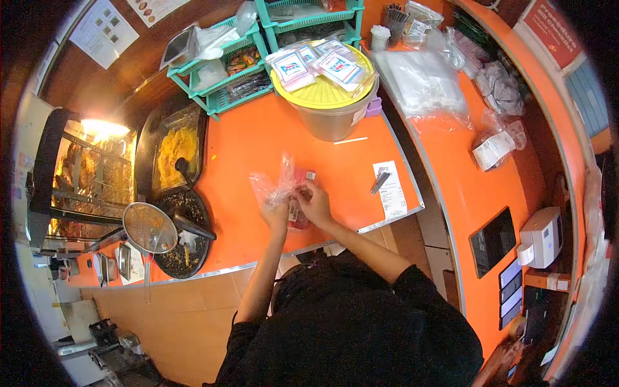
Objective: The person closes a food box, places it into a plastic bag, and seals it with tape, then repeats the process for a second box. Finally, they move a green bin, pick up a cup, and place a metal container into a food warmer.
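Observation:
My left hand (pixel 275 214) is closed round the gathered neck of a clear plastic bag (pixel 284 173), whose loose top flares out above the fist. Beside it, my right hand (pixel 314 204) has its fingertips pinched together at the same gathered plastic. Under and behind the hands, something reddish (pixel 307 176) with a small printed label shows through the plastic; its kind is hidden. To the right on the orange counter (pixel 242 148) lies a long paper receipt (pixel 391 197) with a small dark item on it.
Left of the hands are a mesh strainer (pixel 149 228), a round dark pan (pixel 164 258) and a tray of yellow food (pixel 178 151), beside a lit glass cabinet (pixel 90 174). A lidded tub (pixel 332 119) and green racks (pixel 235 84) stand behind. A tablet (pixel 492 242) lies on the right-hand counter.

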The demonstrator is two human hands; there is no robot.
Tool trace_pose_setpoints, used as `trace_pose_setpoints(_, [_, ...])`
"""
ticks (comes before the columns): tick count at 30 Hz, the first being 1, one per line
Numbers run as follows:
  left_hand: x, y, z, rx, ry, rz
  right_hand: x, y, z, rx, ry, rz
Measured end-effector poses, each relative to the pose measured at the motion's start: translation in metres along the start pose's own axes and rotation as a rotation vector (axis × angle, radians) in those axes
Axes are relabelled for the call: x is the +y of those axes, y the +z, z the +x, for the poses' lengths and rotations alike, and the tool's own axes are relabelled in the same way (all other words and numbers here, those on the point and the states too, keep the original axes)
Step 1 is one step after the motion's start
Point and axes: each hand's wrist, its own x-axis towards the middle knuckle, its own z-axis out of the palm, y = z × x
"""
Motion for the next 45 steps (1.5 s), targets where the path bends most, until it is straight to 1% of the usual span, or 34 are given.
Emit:
trace_pose_setpoints(1, [0.009, -0.002, -0.001, -0.047, -0.037, 0.005, 0.001, 0.0, 0.004, -0.004, 0.076, 0.11])
trace_pose_setpoints(2, [0.016, -0.003, -0.002, -0.092, -0.074, 0.011, 0.003, 0.0, 0.009, -0.001, 0.075, 0.107])
trace_pose_setpoints(3, [0.013, -0.002, -0.002, -0.093, -0.074, 0.008, 0.005, 0.0, 0.015, 0.04, 0.052, 0.016])
trace_pose_setpoints(4, [0.007, 0.0, -0.002, -0.133, -0.041, -0.068, 0.003, -0.003, 0.021, 0.078, 0.03, -0.075])
trace_pose_setpoints(5, [0.0, 0.0, -0.004, -0.171, -0.012, -0.141, 0.002, -0.008, 0.023, 0.075, 0.033, -0.075])
trace_pose_setpoints(7, [-0.008, -0.007, 0.0, -0.192, -0.031, -0.091, -0.007, -0.023, 0.029, -0.017, -0.093, -0.213])
trace_pose_setpoints(8, [-0.005, -0.007, 0.003, -0.21, -0.047, -0.049, -0.014, -0.029, 0.027, -0.014, -0.098, -0.212])
trace_pose_setpoints(9, [-0.003, -0.005, 0.005, -0.208, -0.042, -0.052, -0.022, -0.034, 0.018, -0.133, -0.024, -0.269])
trace_pose_setpoints(10, [0.003, -0.006, 0.004, -0.198, -0.168, -0.109, -0.026, -0.037, 0.008, -0.254, 0.053, -0.324])
trace_pose_setpoints(11, [0.004, -0.007, 0.004, -0.185, -0.294, -0.166, -0.025, -0.035, -0.001, -0.258, 0.049, -0.322])
trace_pose_setpoints(13, [-0.001, -0.007, 0.004, -0.168, -0.322, -0.206, -0.022, -0.027, -0.01, -0.323, -0.043, -0.255])
trace_pose_setpoints(14, [-0.005, -0.006, 0.004, -0.16, -0.351, -0.25, -0.02, -0.026, -0.008, -0.343, -0.03, -0.28])
trace_pose_setpoints(15, [-0.009, -0.007, 0.005, -0.151, -0.342, -0.251, -0.018, -0.026, -0.006, -0.348, -0.04, -0.276])
trace_pose_setpoints(17, [-0.011, -0.007, 0.004, -0.181, -0.277, -0.281, -0.008, -0.024, -0.005, -0.287, -0.073, -0.269])
trace_pose_setpoints(18, [-0.012, -0.005, 0.001, -0.18, -0.295, -0.347, -0.003, -0.022, -0.005, -0.29, -0.081, -0.269])
trace_pose_setpoints(19, [-0.012, -0.006, 0.001, -0.175, -0.289, -0.349, -0.004, -0.02, -0.003, -0.214, -0.03, -0.184])
trace_pose_setpoints(20, [-0.011, -0.008, -0.001, -0.195, -0.256, -0.263, -0.004, -0.018, -0.003, -0.136, 0.024, -0.097])
trace_pose_setpoints(21, [-0.012, -0.011, -0.002, -0.216, -0.224, -0.176, -0.003, -0.016, -0.003, -0.139, 0.023, -0.094])
trace_pose_setpoints(22, [-0.012, -0.013, 0.0, -0.213, -0.223, -0.175, -0.003, -0.014, 0.0, -0.12, 0.05, -0.112])
trace_pose_setpoints(24, [-0.012, -0.016, 0.005, -0.294, -0.147, -0.035, -0.004, -0.012, 0.002, -0.102, 0.071, -0.13])
trace_pose_setpoints(26, [-0.017, -0.014, 0.007, -0.298, -0.143, -0.086, -0.002, -0.009, 0.004, 0.01, 0.09, -0.13])
trace_pose_setpoints(29, [-0.036, -0.012, 0.008, -0.284, -0.123, -0.132, 0.007, -0.012, 0.012, 0.027, 0.061, -0.099])
trace_pose_setpoints(30, [-0.044, -0.012, 0.008, -0.269, -0.098, -0.128, 0.009, -0.012, 0.011, 0.027, 0.063, -0.099])
trace_pose_setpoints(32, [-0.041, -0.011, 0.007, -0.266, -0.102, -0.152, 0.009, -0.014, 0.013, 0.005, -0.034, -0.092])
trace_pose_setpoints(33, [-0.039, -0.01, 0.006, -0.263, -0.107, -0.173, 0.009, -0.016, 0.012, 0.004, -0.033, -0.094])
trace_pose_setpoints(35, [-0.036, -0.009, 0.005, -0.249, -0.087, -0.151, 0.008, -0.019, 0.013, -0.154, -0.025, -0.202])
trace_pose_setpoints(36, [-0.035, -0.008, 0.005, -0.236, -0.067, -0.128, 0.007, -0.019, 0.014, -0.15, -0.023, -0.203])
trace_pose_setpoints(37, [-0.033, -0.008, 0.005, -0.241, -0.068, -0.129, 0.008, -0.019, 0.015, -0.19, 0.01, -0.22])
trace_pose_setpoints(38, [-0.031, -0.009, 0.006, -0.249, -0.109, -0.126, 0.01, -0.02, 0.016, -0.229, 0.044, -0.237])
trace_pose_setpoints(39, [-0.029, -0.01, 0.005, -0.259, -0.152, -0.122, 0.011, -0.02, 0.017, -0.224, 0.051, -0.237])
trace_pose_setpoints(41, [-0.022, -0.01, 0.004, -0.26, -0.174, -0.128, 0.006, -0.023, 0.022, -0.275, 0.109, -0.201])
trace_pose_setpoints(42, [-0.018, -0.01, 0.003, -0.257, -0.193, -0.134, 0.005, -0.024, 0.024, -0.264, 0.121, -0.203])
trace_pose_setpoints(44, [-0.026, -0.013, 0.005, -0.295, -0.168, -0.119, 0.006, -0.027, 0.029, -0.365, 0.04, -0.127])
trace_pose_setpoints(45, [-0.03, -0.014, 0.006, -0.32, -0.14, -0.107, 0.007, -0.029, 0.031, -0.348, 0.051, -0.131])
